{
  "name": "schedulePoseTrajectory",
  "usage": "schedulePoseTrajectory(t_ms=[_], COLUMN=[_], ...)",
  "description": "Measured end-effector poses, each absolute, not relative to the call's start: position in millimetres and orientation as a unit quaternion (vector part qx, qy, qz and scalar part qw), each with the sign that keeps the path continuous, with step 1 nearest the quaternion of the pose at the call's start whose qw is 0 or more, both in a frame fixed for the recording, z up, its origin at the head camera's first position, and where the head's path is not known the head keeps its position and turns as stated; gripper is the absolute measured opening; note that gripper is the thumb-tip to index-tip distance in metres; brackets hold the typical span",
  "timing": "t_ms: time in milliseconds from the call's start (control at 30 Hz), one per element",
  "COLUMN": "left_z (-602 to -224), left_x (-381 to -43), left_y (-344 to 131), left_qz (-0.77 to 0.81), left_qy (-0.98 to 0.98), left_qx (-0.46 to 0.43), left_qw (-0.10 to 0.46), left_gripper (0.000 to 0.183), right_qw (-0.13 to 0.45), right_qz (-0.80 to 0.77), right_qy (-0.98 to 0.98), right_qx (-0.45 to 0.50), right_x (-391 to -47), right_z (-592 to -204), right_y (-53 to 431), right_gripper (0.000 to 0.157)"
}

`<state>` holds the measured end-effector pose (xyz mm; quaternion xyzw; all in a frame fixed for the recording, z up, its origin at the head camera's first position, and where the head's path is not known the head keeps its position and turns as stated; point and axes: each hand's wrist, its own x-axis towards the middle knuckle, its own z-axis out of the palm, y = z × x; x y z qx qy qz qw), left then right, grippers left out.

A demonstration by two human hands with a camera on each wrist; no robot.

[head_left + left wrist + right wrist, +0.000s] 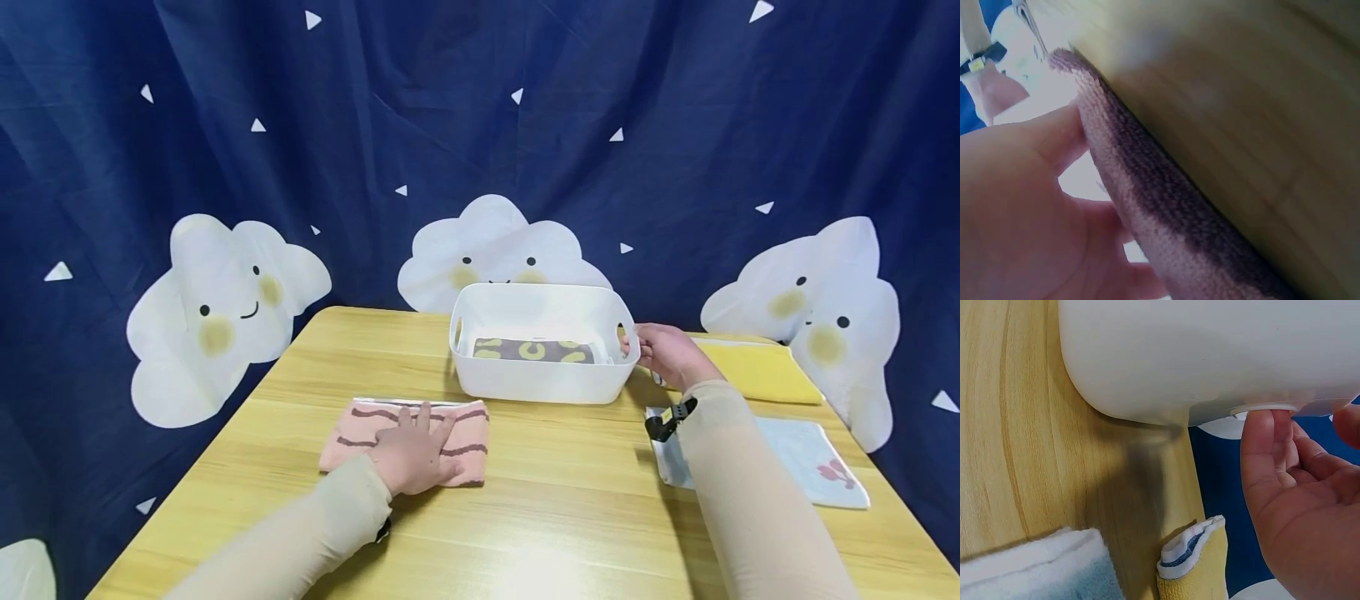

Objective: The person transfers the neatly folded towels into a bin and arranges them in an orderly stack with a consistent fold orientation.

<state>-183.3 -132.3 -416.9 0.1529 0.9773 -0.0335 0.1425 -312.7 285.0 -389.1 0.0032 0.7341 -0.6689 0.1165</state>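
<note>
My left hand [408,457] rests palm down on a folded pink towel [358,429] with dark wavy stripes, its fingers spread and fairly straight. From the left wrist, the thumb and fingers lie along the towel's thick folded edge [1141,181]. A white plastic basket [540,383] stands farther back on the table. My right hand [671,350] holds it by the right handle opening, fingertips hooked into the slot, as the right wrist view shows under the basket's wall [1210,356]. Inside the basket lies a grey towel [510,351] with yellow shapes.
To the right, a folded yellow towel [765,372] lies near the table's back edge. Closer in is a folded light blue towel [795,454], partly hidden by my right forearm. A dark blue curtain [480,100] with clouds hangs behind the wooden table [570,500].
</note>
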Motion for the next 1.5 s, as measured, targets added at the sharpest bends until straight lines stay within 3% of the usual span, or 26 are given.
schedulePoseTrajectory(t_ms=[533, 900, 1133, 1333, 1433, 1500], left_z=[-416.3, -412.8, -414.8, -408.6, -406.6, -407.5], left_x=[-173.9, -174.3, -177.9, -186.0, -191.3, -195.6], left_y=[-20.0, 45.4, 51.9, 34.2, 19.5, 8.8], left_qz=[-0.062, -0.115, -0.114, -0.076, -0.034, -0.006], left_qy=[0.977, 0.973, 0.971, 0.956, 0.944, 0.935], left_qx=[0.171, 0.158, 0.174, 0.255, 0.303, 0.334], left_qw=[0.111, 0.122, 0.117, 0.122, 0.124, 0.121], left_gripper=[0.087, 0.085, 0.088, 0.09, 0.079, 0.061], right_qw=[0.117, 0.116, 0.112, 0.094, 0.084, 0.08], right_qz=[-0.665, -0.656, -0.647, -0.593, -0.558, -0.536], right_qy=[0.737, 0.746, 0.755, 0.8, 0.825, 0.84], right_qx=[-0.004, -0.006, -0.005, 0.007, 0.019, 0.025], right_x=[-313.4, -312.8, -313.4, -310.2, -305.5, -300.2], right_z=[-390.8, -389.2, -391.0, -389.2, -388.3, -387.7], right_y=[285.1, 284.9, 284.2, 282.4, 280.4, 279.4], right_gripper=[0.036, 0.035, 0.035, 0.032, 0.04, 0.048])
